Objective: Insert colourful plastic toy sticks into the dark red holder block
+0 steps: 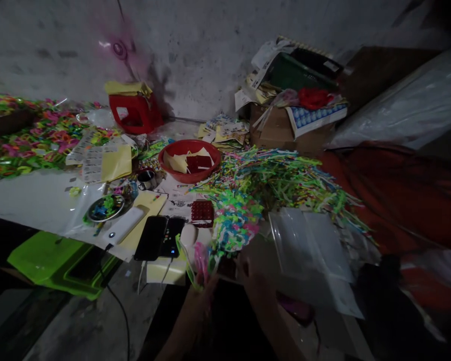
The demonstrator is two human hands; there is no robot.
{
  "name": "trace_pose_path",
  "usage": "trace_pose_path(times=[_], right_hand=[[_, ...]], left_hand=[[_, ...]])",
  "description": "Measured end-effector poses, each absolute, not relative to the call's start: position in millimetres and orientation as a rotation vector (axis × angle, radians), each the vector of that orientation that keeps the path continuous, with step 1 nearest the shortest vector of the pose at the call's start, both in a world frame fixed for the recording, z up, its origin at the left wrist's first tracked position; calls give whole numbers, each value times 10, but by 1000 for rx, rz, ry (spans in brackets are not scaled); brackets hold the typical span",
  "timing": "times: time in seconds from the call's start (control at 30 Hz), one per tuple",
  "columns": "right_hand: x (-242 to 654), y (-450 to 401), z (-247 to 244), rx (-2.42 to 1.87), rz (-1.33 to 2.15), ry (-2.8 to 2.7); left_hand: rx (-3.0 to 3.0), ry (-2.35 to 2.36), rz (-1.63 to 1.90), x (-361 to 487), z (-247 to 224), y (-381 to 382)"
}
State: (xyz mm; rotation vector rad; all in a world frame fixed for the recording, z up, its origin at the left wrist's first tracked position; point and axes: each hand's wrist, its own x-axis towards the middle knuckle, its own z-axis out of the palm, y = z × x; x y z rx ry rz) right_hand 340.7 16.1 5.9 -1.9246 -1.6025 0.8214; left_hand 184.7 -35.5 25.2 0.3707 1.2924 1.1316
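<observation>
One bare left hand [203,291] is clamping slim pink and lime-green strips [200,255] beside the multicoloured strip bundle [236,225], ideally gripping evenly, while bare right hand [251,278] is working nearby, finger spacing too dim to tell.

no legible text, only blurred print on the white paper sheet [178,203]

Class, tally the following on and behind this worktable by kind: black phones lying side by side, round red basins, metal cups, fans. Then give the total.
Black phones: 2
Round red basin: 1
Metal cup: 1
Fan: 1
Total: 5
</observation>
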Motion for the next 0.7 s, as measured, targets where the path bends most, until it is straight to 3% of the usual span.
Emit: trace_pose_path(times=[0.2, 0.33, 0.47, 0.7], right_hand=[[3158, -541, 147, -1437, 1614, -1536], [3067, -639, 61, -1352, 1711, -1286], [3124, -566, 41, -1342, 1643, -1227], [3473, -397, -181, -1753, 953, -1358]], left_hand=[[631, 1390, 1009, 1843, 165, -408], [841, 1422, 932, 1825, 206, -443], [747, 1372, 959, 1811, 247, -491], [213, 1396, 1149, 1822, 48, -541]])
